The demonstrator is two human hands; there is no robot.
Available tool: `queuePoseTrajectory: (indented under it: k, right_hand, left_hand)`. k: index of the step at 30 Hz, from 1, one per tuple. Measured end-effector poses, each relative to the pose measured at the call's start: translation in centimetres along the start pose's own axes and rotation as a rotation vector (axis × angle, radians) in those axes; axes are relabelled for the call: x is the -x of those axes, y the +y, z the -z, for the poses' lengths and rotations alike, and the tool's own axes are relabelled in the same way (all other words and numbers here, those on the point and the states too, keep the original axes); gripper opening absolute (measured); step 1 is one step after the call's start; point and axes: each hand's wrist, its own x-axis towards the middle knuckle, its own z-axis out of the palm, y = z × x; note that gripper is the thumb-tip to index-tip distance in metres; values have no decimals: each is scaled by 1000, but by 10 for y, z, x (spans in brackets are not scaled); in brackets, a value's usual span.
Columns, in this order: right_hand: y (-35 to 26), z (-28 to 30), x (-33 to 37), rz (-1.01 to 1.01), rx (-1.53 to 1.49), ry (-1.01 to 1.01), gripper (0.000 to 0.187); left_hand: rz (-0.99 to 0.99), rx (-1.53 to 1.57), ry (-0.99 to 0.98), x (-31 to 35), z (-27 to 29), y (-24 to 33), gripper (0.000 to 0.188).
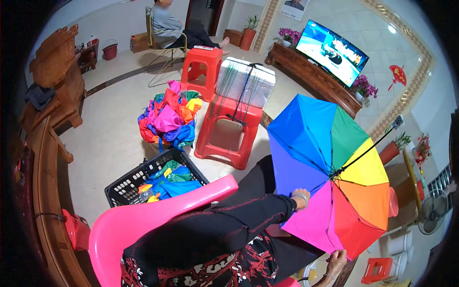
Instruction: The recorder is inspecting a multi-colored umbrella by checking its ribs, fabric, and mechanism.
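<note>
A rainbow-coloured umbrella (354, 146) is spread open on the right, its inside and ribs facing me. Its black shaft points to the upper right, ending in a handle (396, 123) with a tag hanging by it. My left hand (301, 198), reaching out of a black sleeve, is closed on the canopy between the purple and pink panels; its fingertips are partly hidden. At the near rim, my right hand (336, 264), with a bracelet at the wrist, pinches the canopy edge where pink meets red.
A black basket (135, 178) holds folded colourful umbrellas, near a heap of bright fabric (168, 118). Red stools (206, 136) stand ahead, one bearing a silvery box (245, 83). A pink chair (107, 222) is under me. Someone sits (167, 26) far back; a fan (432, 213) stands right.
</note>
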Motion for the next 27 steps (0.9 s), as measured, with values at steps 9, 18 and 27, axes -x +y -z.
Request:
queuePoseTrajectory:
  k: [9,18,27]
  right_hand:
    - [29,-28,-6,228,137,-32,10]
    - [14,-23,17,277,273,-201,9]
    - [-15,-14,31,63,335,-377,12]
  left_hand:
    - [-15,6,44,23,-12,-13,18]
    - [-43,-109,4,19,-31,-27,22]
    - [-107,-69,98,30,-35,-33,18]
